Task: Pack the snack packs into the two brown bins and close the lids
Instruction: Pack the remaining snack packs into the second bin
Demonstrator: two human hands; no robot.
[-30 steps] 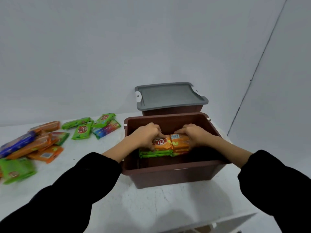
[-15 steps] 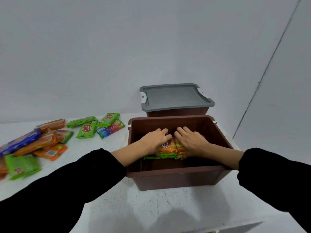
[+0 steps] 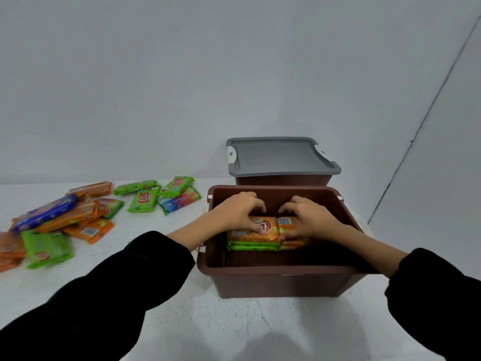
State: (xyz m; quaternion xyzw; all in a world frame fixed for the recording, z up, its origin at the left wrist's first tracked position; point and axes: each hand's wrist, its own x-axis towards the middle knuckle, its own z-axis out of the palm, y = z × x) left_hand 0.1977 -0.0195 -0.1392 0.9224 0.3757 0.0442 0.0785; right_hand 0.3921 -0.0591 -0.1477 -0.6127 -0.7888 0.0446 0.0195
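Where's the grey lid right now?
In the head view, the grey lid sits on the far brown bin, right of centre, directly behind the open brown bin.

Stacked packs point(image 3: 256, 237) leave open bin's point(image 3: 281, 282) front free.

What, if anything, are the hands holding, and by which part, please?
The left hand grips the left side and the right hand the right side of a stack of snack packs inside the open brown bin.

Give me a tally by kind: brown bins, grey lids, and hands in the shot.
Brown bins: 2, open bin, lidded bin
Grey lids: 1
Hands: 2, left hand and right hand, gripping the stacked snack packs
Total: 5
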